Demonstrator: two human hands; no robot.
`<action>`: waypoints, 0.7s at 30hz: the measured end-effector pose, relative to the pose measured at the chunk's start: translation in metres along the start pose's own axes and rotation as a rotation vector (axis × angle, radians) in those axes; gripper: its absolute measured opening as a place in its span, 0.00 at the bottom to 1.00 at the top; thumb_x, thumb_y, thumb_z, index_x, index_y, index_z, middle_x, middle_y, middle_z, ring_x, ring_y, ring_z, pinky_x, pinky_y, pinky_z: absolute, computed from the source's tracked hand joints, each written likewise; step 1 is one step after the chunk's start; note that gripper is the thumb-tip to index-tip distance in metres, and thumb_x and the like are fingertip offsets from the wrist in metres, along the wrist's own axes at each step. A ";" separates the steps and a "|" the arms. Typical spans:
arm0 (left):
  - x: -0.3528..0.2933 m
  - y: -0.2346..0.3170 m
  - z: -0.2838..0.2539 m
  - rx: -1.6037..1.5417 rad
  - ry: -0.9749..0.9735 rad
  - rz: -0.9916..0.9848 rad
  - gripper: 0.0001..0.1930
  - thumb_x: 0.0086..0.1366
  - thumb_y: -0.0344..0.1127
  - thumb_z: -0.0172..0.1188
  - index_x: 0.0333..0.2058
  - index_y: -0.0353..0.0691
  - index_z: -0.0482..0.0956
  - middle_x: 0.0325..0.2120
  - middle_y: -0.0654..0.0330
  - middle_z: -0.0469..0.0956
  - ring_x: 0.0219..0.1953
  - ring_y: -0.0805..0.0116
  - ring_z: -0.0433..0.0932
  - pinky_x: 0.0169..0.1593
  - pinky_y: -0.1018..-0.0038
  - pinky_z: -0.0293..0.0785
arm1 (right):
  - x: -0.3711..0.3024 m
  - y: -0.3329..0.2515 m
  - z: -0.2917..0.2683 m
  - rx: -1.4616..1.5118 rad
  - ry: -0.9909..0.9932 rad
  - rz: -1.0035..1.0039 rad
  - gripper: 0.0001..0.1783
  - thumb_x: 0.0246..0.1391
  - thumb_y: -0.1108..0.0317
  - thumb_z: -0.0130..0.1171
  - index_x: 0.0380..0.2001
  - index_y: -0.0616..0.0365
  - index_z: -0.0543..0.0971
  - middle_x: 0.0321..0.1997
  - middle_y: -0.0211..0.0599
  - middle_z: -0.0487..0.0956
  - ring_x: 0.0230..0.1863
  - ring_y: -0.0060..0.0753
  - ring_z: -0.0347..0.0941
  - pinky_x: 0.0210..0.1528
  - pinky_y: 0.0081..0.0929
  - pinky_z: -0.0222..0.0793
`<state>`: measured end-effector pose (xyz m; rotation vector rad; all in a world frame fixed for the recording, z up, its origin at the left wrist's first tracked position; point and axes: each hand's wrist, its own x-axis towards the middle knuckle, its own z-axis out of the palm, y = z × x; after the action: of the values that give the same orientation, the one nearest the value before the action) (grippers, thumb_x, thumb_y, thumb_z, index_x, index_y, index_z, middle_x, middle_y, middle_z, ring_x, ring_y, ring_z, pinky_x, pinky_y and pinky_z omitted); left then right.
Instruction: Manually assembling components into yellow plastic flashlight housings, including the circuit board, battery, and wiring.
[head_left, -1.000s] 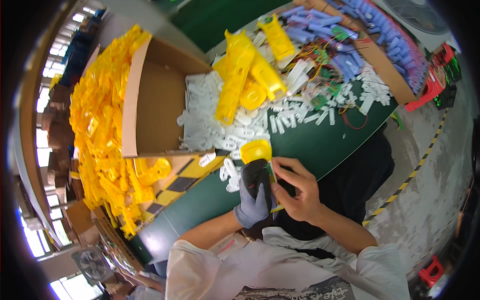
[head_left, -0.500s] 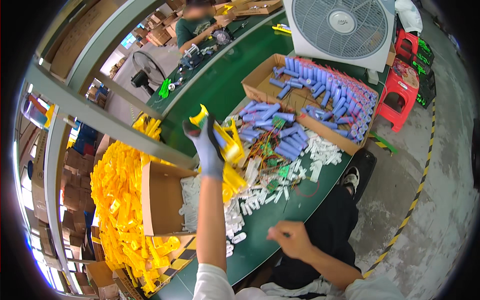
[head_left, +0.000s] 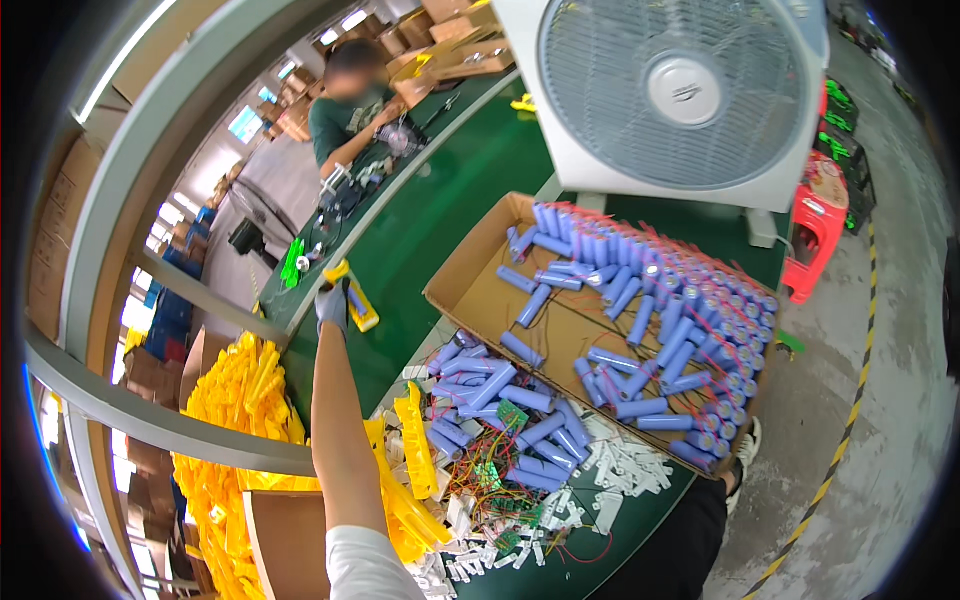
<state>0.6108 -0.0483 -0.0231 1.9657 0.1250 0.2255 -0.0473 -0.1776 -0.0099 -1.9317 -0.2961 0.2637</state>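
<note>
My left hand (head_left: 332, 306), in a grey glove with dark fingers, reaches far out over the green work surface. Its fingers are closed on a yellow plastic housing (head_left: 365, 312), which has a dark part along its middle. My right hand is out of the picture. Nearer to me, more yellow housings (head_left: 415, 440) lie beside my left forearm. Next to them is a heap of blue-violet cylindrical battery cells (head_left: 480, 385), with green circuit boards (head_left: 512, 415), thin coloured wires and small white plastic strips (head_left: 625, 470).
An open cardboard box (head_left: 470, 265) holds many wired cells, standing and lying. Behind it stands a white box fan (head_left: 680, 95). A grey metal frame (head_left: 170, 415) crosses at left, over a yellow parts pile (head_left: 245, 390). A co-worker (head_left: 345, 115) sits across the table.
My left hand has moved farther away and to the left with a yellow housing. My right hand has left the picture. The view has shifted, and two yellow housings now lie by the cells.
</note>
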 end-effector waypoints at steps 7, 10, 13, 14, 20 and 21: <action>0.059 -0.009 -0.081 0.838 -0.046 -0.132 0.37 0.52 0.64 0.55 0.46 0.34 0.78 0.47 0.44 0.76 0.51 0.51 0.74 0.52 0.63 0.69 | 0.003 -0.028 -0.043 0.087 0.096 -0.182 0.05 0.47 0.62 0.52 0.29 0.47 0.74 0.30 0.28 0.70 0.39 0.30 0.68 0.41 0.35 0.63; 0.023 0.033 -0.060 0.872 -0.156 -0.211 0.36 0.54 0.62 0.53 0.49 0.34 0.76 0.50 0.45 0.74 0.54 0.51 0.72 0.54 0.63 0.68 | 0.003 -0.007 -0.007 -0.078 0.204 -0.228 0.05 0.45 0.63 0.54 0.28 0.48 0.74 0.30 0.27 0.71 0.36 0.29 0.70 0.36 0.33 0.64; -0.038 0.114 -0.049 1.235 -0.146 0.037 0.35 0.55 0.59 0.51 0.52 0.35 0.73 0.53 0.45 0.71 0.55 0.51 0.71 0.57 0.62 0.66 | 0.007 0.014 0.016 -0.177 0.316 -0.290 0.05 0.43 0.65 0.58 0.27 0.48 0.76 0.28 0.27 0.74 0.31 0.28 0.71 0.29 0.30 0.64; -0.057 0.135 -0.062 1.204 -0.093 0.136 0.34 0.56 0.59 0.50 0.51 0.36 0.74 0.53 0.46 0.71 0.56 0.51 0.71 0.58 0.62 0.66 | 0.004 0.010 0.020 -0.155 0.404 -0.311 0.04 0.43 0.65 0.61 0.25 0.49 0.77 0.27 0.27 0.76 0.28 0.28 0.72 0.25 0.29 0.64; -0.174 0.209 -0.053 0.748 0.285 0.423 0.17 0.56 0.52 0.57 0.35 0.46 0.82 0.33 0.53 0.81 0.38 0.54 0.80 0.43 0.61 0.75 | 0.010 -0.020 0.001 -0.120 0.638 -0.412 0.09 0.46 0.62 0.66 0.18 0.51 0.78 0.21 0.29 0.76 0.21 0.30 0.72 0.24 0.27 0.67; -0.205 0.216 -0.045 0.605 0.321 0.513 0.13 0.57 0.47 0.57 0.34 0.45 0.82 0.31 0.53 0.81 0.35 0.52 0.80 0.40 0.60 0.75 | 0.009 -0.018 0.004 -0.019 0.615 -0.399 0.10 0.50 0.62 0.63 0.21 0.55 0.79 0.21 0.34 0.77 0.21 0.32 0.72 0.24 0.28 0.68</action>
<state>0.3976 -0.1325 0.1725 2.5229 -0.1254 0.9288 -0.0412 -0.1646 0.0050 -1.8257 -0.2613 -0.5879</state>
